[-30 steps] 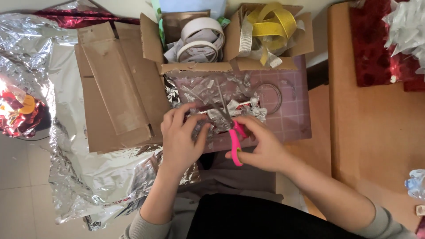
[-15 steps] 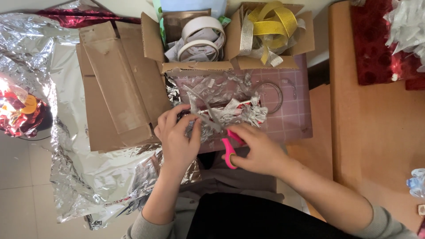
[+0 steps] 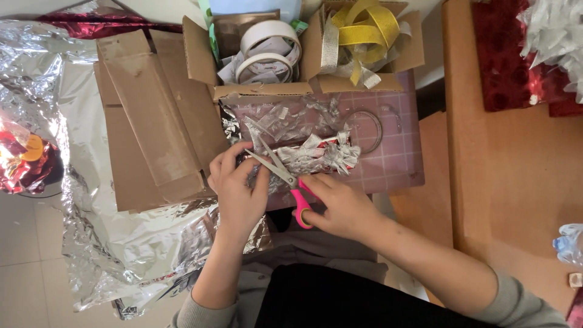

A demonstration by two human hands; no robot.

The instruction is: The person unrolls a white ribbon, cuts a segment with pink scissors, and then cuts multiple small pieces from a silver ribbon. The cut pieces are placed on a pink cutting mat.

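Your pink-handled scissors with steel blades [image 3: 280, 175] lie on a diagonal at the centre of the frame: handles low and right, tips pointing toward the upper left, blades spread in a narrow V. They meet the crumpled strip of silver foil with shredded ends [image 3: 310, 155], whose long axis runs nearly level across the pink gridded cutting mat [image 3: 395, 164], its fringed end toward the right.

Both your forearms come up from the bottom edge, the left almost vertical, the right slanting in from the lower right corner in a grey sleeve.

Your right hand [image 3: 340, 209] is curled closed around the scissor handles, fingers through or over the loops. Your left hand [image 3: 238, 185] is half closed, fingertips pinching the left end of the foil strip just beside the blades.

Above the mat stand an open cardboard box with rolls of white tape [image 3: 264, 51] and gold ribbon [image 3: 364, 27]; flattened cardboard [image 3: 152, 115] and loose silver foil sheeting [image 3: 109, 243] lie at left.
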